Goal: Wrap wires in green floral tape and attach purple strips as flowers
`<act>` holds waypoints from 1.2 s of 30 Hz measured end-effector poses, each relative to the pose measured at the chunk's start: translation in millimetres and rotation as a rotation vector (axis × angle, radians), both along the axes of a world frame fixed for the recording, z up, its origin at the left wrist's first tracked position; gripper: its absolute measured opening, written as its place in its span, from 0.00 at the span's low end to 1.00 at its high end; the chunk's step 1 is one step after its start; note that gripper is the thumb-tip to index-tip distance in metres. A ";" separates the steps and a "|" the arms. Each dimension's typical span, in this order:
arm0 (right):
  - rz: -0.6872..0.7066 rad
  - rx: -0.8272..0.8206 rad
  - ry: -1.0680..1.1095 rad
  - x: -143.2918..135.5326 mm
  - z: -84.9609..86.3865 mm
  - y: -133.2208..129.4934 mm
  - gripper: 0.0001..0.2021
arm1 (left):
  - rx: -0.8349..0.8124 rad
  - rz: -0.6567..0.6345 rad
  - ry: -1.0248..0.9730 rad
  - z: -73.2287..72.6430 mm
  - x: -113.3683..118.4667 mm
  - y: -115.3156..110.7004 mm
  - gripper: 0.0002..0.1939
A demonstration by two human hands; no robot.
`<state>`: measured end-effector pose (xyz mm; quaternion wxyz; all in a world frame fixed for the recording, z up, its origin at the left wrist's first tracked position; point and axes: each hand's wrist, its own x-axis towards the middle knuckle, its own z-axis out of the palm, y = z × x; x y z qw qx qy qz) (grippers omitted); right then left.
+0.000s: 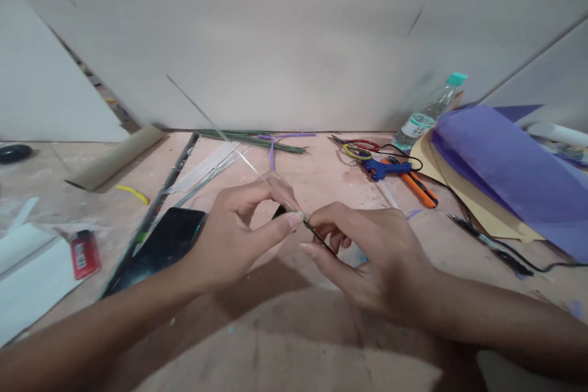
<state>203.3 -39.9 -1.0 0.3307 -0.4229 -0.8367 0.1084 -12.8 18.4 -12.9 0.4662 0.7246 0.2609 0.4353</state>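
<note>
A long thin silvery wire (pixel 211 122) slants from the upper left down to my two hands, which meet at the middle of the table. My left hand (pixel 248 233) pinches it between thumb and index finger. Just past that pinch, the lower end (pixel 320 239) is dark green and runs among the curled fingers of my right hand (pixel 376 251). The right thumb lies apart from the index tip, and the far end of the green part is hidden by the hand. Behind lie green-covered stems (pixel 257 139) and loose silvery wires (pixel 214 171).
A black phone (pixel 160 248), a red lighter (pixel 85 254) and a cardboard tube (pixel 117 156) lie left. To the right are scissors (pixel 362 147), a blue glue gun (pixel 386 166), an orange cutter (pixel 419 188), a bottle (pixel 429 111), purple sheets (pixel 514 165) and a pen (pixel 489 244).
</note>
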 end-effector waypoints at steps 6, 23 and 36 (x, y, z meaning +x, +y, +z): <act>-0.066 0.168 -0.103 1.5 -4.5 -2.0 0.03 | -0.044 0.056 0.084 1.4 1.5 -6.9 0.06; 0.070 -0.411 0.226 -1.3 10.3 -1.4 0.09 | -0.026 -0.091 -0.006 1.3 -1.4 11.0 0.06; 0.037 -0.167 0.125 0.2 6.7 1.2 0.08 | -0.049 0.063 0.005 8.4 1.0 -6.1 0.08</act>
